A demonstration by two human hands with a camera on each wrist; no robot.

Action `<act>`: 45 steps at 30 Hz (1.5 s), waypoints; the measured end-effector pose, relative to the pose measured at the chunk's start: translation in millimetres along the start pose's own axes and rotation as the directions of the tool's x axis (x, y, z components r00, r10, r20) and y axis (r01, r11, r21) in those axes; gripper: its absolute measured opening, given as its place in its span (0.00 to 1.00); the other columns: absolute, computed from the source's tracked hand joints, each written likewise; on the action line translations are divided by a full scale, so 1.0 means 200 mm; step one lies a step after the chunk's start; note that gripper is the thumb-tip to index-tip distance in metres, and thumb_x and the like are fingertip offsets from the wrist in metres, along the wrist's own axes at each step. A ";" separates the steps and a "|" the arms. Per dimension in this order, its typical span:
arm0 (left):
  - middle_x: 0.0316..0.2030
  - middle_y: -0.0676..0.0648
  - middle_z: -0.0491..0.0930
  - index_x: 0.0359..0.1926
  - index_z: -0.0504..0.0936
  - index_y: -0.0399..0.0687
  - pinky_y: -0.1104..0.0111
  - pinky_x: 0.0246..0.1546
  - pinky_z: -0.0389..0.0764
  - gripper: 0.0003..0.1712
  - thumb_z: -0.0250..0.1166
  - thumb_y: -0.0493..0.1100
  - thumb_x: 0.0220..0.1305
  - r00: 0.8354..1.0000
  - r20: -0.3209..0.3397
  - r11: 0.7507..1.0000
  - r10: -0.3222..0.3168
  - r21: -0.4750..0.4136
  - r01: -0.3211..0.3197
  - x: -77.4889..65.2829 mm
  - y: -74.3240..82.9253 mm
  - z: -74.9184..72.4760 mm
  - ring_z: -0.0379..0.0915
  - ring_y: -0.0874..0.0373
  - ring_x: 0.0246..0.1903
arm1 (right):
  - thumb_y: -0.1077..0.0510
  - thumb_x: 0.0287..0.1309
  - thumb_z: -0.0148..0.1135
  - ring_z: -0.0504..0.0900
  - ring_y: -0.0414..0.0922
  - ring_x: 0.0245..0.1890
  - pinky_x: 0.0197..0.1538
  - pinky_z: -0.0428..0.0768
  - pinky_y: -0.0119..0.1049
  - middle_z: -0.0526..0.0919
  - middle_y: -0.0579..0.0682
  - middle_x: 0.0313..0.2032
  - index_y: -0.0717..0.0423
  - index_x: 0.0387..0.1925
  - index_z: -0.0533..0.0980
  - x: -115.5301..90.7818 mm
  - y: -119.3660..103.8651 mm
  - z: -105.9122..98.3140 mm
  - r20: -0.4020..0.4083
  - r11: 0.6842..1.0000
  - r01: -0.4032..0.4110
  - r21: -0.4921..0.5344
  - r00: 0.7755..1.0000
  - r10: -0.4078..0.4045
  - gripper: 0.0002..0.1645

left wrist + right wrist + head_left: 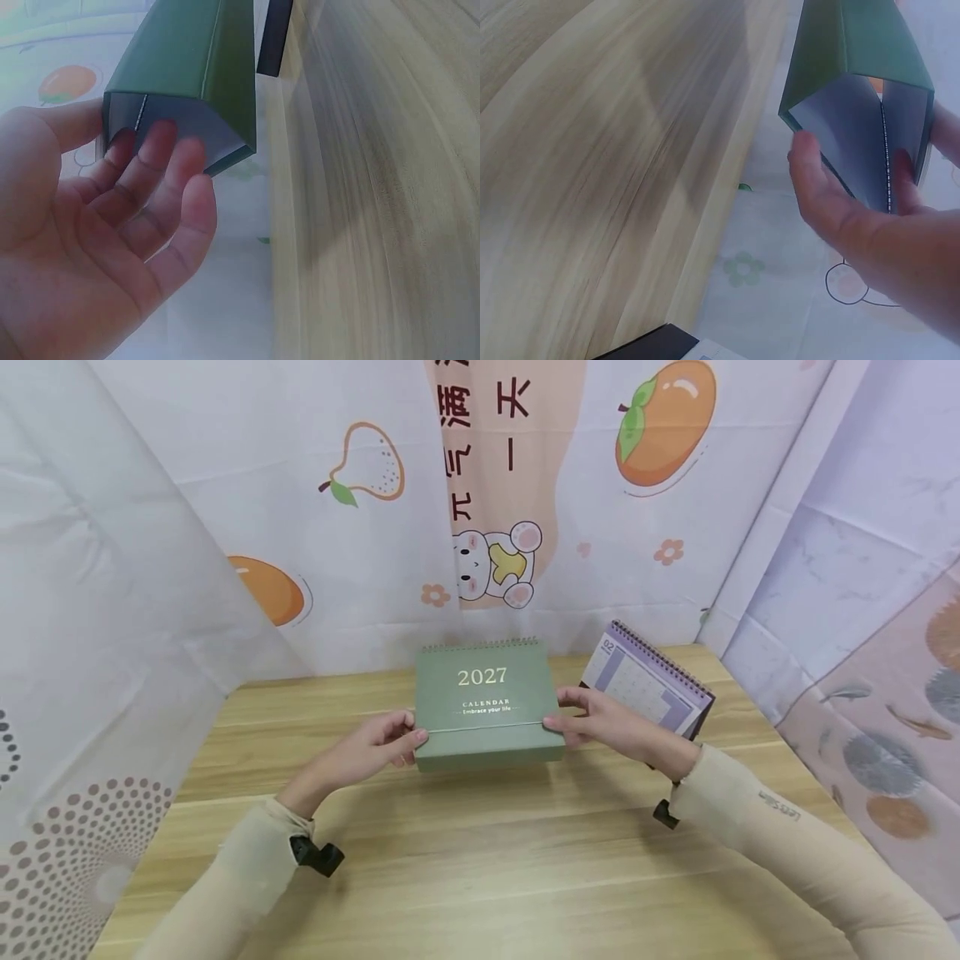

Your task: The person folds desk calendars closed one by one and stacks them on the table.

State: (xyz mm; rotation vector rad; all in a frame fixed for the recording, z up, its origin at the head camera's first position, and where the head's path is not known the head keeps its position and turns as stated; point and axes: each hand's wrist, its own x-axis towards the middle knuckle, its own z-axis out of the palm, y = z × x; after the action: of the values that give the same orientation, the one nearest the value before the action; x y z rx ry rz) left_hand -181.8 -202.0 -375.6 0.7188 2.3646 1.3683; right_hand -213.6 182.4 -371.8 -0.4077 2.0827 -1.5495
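A green desk calendar [487,685] marked 2027 is held between both hands, its spiral binding along the top. My left hand [367,750] pinches its left side, thumb on the front. In the left wrist view, several fingers of that hand [127,217] reach into the calendar's hollow open end [172,112]. On the opposite side my right hand [609,724] grips the edge, thumb also on the front. The right wrist view shows the right hand's fingers [817,184] around the hollow end of the green stand [881,45]. A shadow lies on the table under the calendar.
A purple spiral desk calendar [648,681] stands tilted at the back right, partly behind the right hand. The wooden table [480,868] ends at a printed curtain [360,568] behind. Side curtains [862,577] hang on both sides.
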 end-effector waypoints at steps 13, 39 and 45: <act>0.46 0.47 0.79 0.50 0.80 0.50 0.57 0.44 0.83 0.13 0.56 0.52 0.78 0.998 -0.055 0.999 -0.015 0.049 0.018 -0.02 0.02 0.01 0.77 0.47 0.46 | 0.51 0.72 0.62 0.82 0.50 0.51 0.56 0.81 0.52 0.68 0.62 0.66 0.61 0.69 0.66 0.01 0.00 0.00 0.060 0.998 0.034 0.060 0.998 -0.037 0.32; 0.77 0.43 0.55 0.82 0.44 0.57 0.55 0.42 0.86 0.36 0.39 0.62 0.81 0.991 -0.085 0.995 -0.100 0.007 0.101 -0.05 0.09 0.09 0.68 0.42 0.65 | 0.52 0.72 0.61 0.79 0.54 0.56 0.52 0.82 0.54 0.60 0.62 0.71 0.39 0.81 0.48 0.01 -0.01 0.01 0.048 0.992 0.023 0.126 0.998 -0.029 0.46; 0.75 0.43 0.59 0.82 0.38 0.65 0.55 0.39 0.86 0.36 0.40 0.61 0.81 0.993 -0.058 0.995 -0.101 -0.010 0.101 -0.05 0.09 0.09 0.72 0.41 0.62 | 0.52 0.72 0.61 0.78 0.54 0.56 0.55 0.80 0.58 0.61 0.60 0.70 0.35 0.81 0.48 0.02 -0.02 0.00 0.050 0.989 0.019 0.146 0.998 -0.027 0.46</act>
State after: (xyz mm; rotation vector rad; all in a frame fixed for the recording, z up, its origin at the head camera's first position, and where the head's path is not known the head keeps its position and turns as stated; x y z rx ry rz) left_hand -160.6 -187.1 -367.5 0.5568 2.4042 1.3715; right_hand -216.8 178.3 -368.4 -0.4157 1.9176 -1.6733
